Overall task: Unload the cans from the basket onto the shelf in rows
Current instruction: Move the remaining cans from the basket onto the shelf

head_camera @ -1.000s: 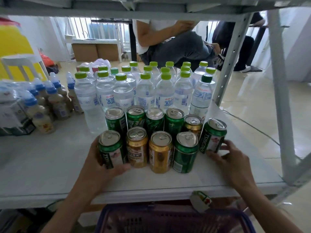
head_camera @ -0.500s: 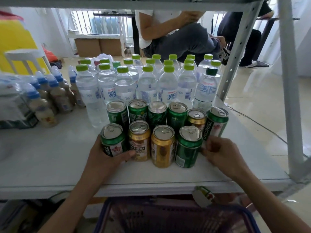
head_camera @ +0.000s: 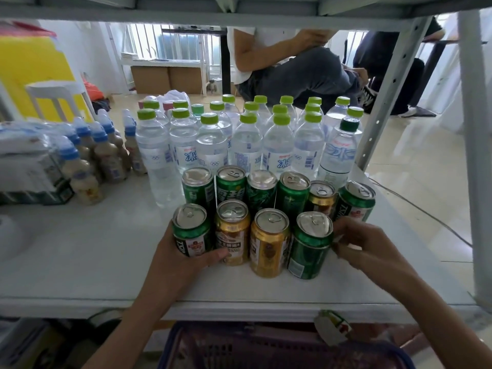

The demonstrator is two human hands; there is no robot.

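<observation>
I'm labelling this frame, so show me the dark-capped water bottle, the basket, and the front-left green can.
dark-capped water bottle [head_camera: 337, 155], head view, on its label.
basket [head_camera: 170, 344], head view, on its blue rim.
front-left green can [head_camera: 189, 218], head view, on its silver top.

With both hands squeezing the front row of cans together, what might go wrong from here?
1. The front row stands close to the shelf edge; a pull back might tip a can into the basket.
2. The far-right green can leans, so a nudge from the right hand may topple it.
3. The left hand pushing sideways might knock the gold cans out of line.
</observation>
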